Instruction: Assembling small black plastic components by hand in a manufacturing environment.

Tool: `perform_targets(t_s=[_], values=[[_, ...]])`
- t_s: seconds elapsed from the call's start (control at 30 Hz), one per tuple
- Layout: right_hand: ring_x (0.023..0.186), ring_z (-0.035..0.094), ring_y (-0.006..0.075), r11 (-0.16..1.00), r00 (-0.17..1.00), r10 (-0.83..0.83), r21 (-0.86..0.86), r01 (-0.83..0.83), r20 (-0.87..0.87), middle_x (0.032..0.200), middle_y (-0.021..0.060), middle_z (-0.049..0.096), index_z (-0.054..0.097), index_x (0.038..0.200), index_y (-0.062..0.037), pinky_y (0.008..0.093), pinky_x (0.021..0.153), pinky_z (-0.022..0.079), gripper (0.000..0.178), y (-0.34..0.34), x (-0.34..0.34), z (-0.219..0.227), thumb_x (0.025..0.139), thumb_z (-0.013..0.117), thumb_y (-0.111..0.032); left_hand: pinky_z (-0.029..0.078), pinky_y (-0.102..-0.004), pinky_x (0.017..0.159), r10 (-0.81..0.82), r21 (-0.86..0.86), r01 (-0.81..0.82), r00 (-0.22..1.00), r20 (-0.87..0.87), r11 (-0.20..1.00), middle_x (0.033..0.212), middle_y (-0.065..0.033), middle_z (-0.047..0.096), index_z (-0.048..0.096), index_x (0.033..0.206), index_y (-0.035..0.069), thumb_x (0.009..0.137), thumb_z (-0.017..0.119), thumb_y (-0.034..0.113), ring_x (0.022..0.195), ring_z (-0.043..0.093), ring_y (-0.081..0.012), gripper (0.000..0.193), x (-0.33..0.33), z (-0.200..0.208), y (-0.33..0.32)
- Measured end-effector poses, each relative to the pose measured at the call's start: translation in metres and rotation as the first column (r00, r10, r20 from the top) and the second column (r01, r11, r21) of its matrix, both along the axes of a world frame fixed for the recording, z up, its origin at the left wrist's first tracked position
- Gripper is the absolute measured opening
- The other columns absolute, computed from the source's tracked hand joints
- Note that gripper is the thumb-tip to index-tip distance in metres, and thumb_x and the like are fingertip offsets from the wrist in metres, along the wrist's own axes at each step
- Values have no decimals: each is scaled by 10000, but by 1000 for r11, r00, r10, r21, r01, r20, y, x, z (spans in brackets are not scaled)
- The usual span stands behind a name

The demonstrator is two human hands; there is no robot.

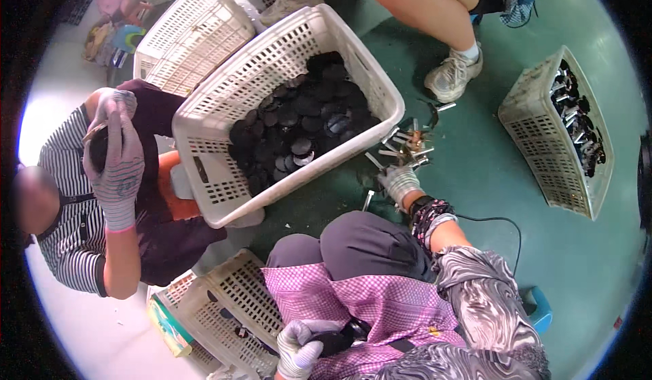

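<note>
My left hand (297, 350), in a pale striped glove, grips a flat round black disc (329, 343) over my lap. Beside the disc lies a smaller dark part (356, 328), and I cannot tell if the two are joined. My right hand (401, 182), gloved too, reaches down to a loose pile of metal pieces (411, 146) on the floor, several of them silver and rod-like. Its fingers are curled at the near edge of the pile; what they pinch is too small to make out. Close by, one silver piece (368, 201) lies apart.
A white crate (292, 190) of black discs stands ahead. Another crate (536, 129), at right, holds black and silver parts. A lower-left crate (224, 305) sits by my knee. Left, a co-worker's gloved hands (117, 149) hold a round dark piece. Another person's shoe (456, 74) is beyond the pile.
</note>
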State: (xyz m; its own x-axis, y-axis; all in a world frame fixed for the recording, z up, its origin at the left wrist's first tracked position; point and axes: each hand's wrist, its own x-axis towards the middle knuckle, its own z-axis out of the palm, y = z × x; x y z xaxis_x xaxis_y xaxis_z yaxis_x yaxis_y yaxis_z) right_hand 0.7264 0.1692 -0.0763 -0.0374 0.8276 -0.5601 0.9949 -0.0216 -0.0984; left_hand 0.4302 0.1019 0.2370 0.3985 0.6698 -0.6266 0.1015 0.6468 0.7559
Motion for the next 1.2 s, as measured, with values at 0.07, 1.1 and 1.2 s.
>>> perform_targets(t_s=[0.07,1.1,1.2], values=[[889,639,273,1000,1000,21,-5,-21,18,965,111,642,593,1123,-180,454,694,506,279,1,3,-6,911,413,-204,492,-359,789,42,6,-42,999,-30,999,962,-230,633,459,789,26,784,681,244,864,625,-265,312,-4,-4,-4],[784,579,110,924,-189,95,16,382,-977,869,49,619,584,1038,-57,260,724,472,221,-144,-140,320,826,569,5,452,-495,920,288,-84,-308,711,642,948,1084,-164,575,491,1030,82,697,713,128,1093,521,-389,403,-5,14,-33],[854,595,115,916,-123,78,23,401,-989,918,57,632,581,1045,-55,266,770,478,208,-148,-152,318,839,583,-23,449,-463,917,289,-44,-344,706,646,938,1078,-138,577,499,1133,88,769,678,245,1063,536,-351,435,-3,26,-41]])
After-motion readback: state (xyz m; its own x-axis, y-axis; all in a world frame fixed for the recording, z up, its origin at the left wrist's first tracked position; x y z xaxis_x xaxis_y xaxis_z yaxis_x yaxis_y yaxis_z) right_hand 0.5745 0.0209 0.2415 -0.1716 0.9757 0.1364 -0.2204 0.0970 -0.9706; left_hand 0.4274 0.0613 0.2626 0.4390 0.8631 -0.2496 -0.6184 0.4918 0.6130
